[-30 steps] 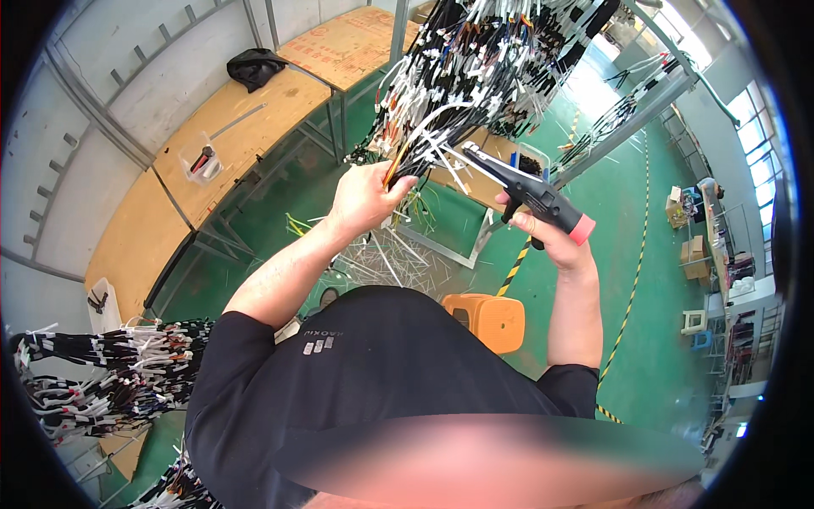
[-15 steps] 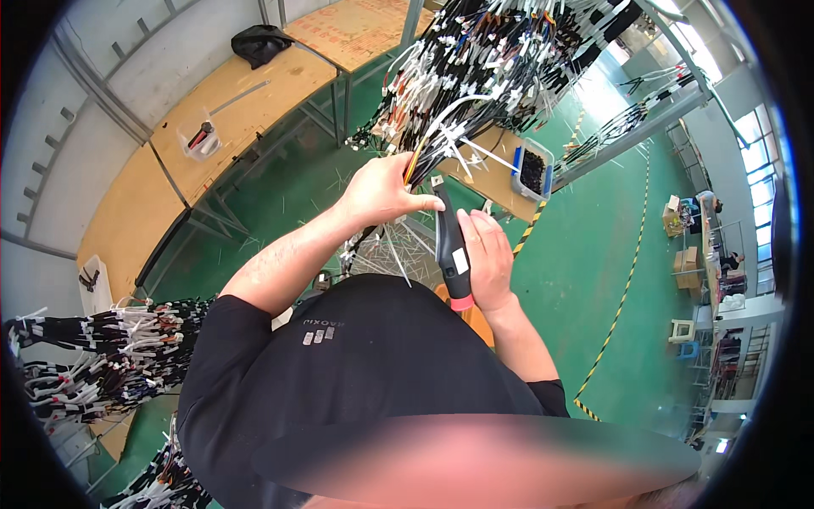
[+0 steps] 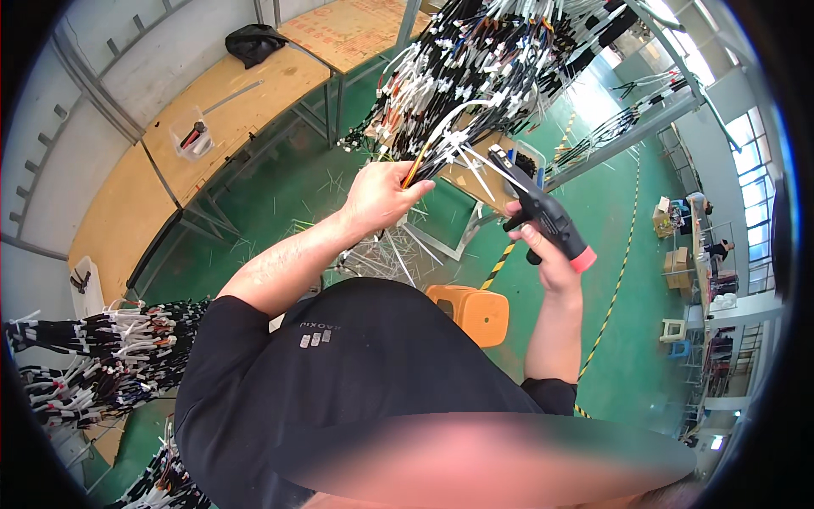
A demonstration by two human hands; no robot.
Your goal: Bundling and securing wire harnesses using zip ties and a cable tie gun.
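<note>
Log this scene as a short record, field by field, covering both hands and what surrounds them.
Left hand: closed around thin black and yellow-orange cables
Right hand: gripping a black pistol-shaped tool with red end cap
Tool nose: near white plastic ties; contact unclear
Beyond left hand: thick mass of black and white cables
Floor: green, with orange plastic stool
Left side: light-brown wooden bench bearing clear plastic box

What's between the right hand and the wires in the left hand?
In the head view, the black tool and thin white strips lie between the right hand and those wires.
</note>
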